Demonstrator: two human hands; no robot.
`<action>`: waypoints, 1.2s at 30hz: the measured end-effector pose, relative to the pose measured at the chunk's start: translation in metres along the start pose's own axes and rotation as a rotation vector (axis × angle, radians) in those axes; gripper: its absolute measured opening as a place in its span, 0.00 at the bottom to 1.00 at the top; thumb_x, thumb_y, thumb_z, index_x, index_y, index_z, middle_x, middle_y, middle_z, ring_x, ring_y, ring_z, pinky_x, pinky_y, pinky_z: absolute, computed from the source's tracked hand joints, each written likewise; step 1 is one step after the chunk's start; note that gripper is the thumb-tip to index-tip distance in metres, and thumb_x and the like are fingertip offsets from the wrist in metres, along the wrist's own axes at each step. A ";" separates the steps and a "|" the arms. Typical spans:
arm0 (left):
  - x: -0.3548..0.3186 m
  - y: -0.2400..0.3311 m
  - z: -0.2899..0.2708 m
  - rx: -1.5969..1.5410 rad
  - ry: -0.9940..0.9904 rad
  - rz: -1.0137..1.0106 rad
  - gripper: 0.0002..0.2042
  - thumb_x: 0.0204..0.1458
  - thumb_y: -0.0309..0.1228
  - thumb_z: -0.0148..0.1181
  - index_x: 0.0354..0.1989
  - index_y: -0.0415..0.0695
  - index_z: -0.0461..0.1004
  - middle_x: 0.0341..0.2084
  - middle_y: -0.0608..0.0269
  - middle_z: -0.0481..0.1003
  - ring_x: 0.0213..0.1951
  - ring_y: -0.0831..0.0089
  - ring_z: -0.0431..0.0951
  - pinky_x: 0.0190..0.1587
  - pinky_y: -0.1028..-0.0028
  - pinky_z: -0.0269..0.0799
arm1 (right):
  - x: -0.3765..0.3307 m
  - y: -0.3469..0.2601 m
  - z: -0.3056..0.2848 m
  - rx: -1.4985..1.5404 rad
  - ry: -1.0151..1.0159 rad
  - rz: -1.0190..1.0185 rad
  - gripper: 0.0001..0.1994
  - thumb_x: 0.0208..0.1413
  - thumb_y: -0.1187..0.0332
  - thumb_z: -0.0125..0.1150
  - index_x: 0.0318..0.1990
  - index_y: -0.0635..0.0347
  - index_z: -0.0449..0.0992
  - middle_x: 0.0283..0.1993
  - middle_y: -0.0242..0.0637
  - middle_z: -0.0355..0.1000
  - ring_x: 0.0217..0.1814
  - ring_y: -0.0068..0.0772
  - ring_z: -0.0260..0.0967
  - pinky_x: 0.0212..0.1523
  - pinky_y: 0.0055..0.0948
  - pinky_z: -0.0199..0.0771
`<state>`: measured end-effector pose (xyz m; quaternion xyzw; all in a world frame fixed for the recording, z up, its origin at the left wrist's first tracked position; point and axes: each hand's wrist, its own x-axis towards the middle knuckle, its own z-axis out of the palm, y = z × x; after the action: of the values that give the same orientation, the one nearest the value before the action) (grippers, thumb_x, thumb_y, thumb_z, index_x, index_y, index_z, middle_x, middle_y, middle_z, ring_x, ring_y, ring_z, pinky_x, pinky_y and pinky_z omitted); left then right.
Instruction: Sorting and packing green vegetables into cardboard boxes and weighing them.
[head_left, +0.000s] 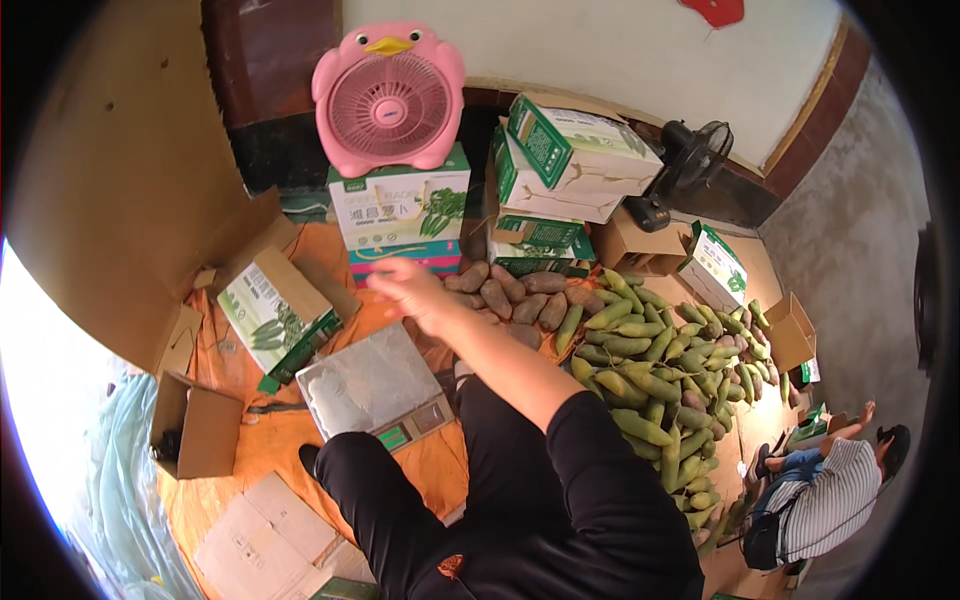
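My right hand (412, 292) reaches out in front of me, above the far edge of a digital scale (365, 375). Its fingers are stretched out and somewhat blurred, and I see nothing held in them. The scale has a flat silver plate and a lit green display. Just beyond the hand stands a white and green carton (400, 212) on a pink and blue box (447, 256). Reddish-brown oblong roots (497, 297) lie to the right of the hand, beside a large heap of green radishes (655, 380). My left hand is out of view.
A pink bird-shaped fan (388, 100) tops the carton. More cartons (585, 150) are stacked at the back, near a black fan (690, 160). A printed carton (275, 310) and an open brown box (195, 425) lie left on an orange sheet (270, 440). Another person (830, 495) sits at right.
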<state>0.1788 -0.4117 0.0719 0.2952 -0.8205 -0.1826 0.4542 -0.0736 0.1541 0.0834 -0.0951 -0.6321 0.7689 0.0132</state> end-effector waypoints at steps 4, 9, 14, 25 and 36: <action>-0.031 0.101 0.070 -0.152 -0.383 0.409 0.20 0.59 0.37 0.54 0.55 0.36 0.67 0.48 0.46 0.73 0.50 0.53 0.73 0.55 0.64 0.66 | 0.014 -0.004 -0.141 0.224 0.449 0.035 0.38 0.44 0.49 0.69 0.61 0.49 0.58 0.54 0.38 0.65 0.53 0.36 0.62 0.38 0.41 0.69; -0.074 0.143 0.139 -0.388 -0.609 0.502 0.23 0.54 0.19 0.49 0.60 0.39 0.62 0.53 0.53 0.67 0.57 0.59 0.65 0.61 0.62 0.57 | 0.014 -0.029 -0.254 0.362 0.858 0.013 0.56 0.40 0.47 0.71 0.70 0.44 0.34 0.68 0.46 0.45 0.62 0.56 0.51 0.47 0.57 0.64; -0.093 0.176 0.160 -0.423 -0.683 0.567 0.20 0.52 0.23 0.50 0.56 0.38 0.64 0.52 0.50 0.67 0.59 0.52 0.61 0.61 0.56 0.54 | 0.037 -0.070 -0.309 0.427 1.049 -0.075 0.59 0.40 0.42 0.69 0.70 0.44 0.28 0.70 0.50 0.38 0.65 0.64 0.46 0.50 0.68 0.62; -0.105 0.220 0.171 -0.272 -0.752 0.766 0.18 0.57 0.31 0.55 0.55 0.41 0.68 0.52 0.47 0.68 0.56 0.50 0.66 0.59 0.56 0.59 | 0.101 -0.119 -0.357 0.511 1.176 0.097 0.63 0.38 0.42 0.71 0.69 0.45 0.24 0.73 0.44 0.35 0.67 0.65 0.47 0.56 0.76 0.52; -0.119 0.262 0.207 -0.277 -0.857 0.923 0.19 0.50 0.22 0.50 0.52 0.37 0.66 0.47 0.48 0.68 0.56 0.48 0.63 0.59 0.54 0.56 | 0.088 -0.055 -0.378 0.550 0.961 -0.190 0.54 0.43 0.61 0.70 0.69 0.45 0.32 0.69 0.45 0.42 0.64 0.57 0.48 0.51 0.64 0.62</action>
<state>-0.0324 -0.1290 0.0371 -0.2487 -0.9405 -0.1746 0.1518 -0.1042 0.5436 0.0564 -0.3704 -0.3373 0.7709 0.3933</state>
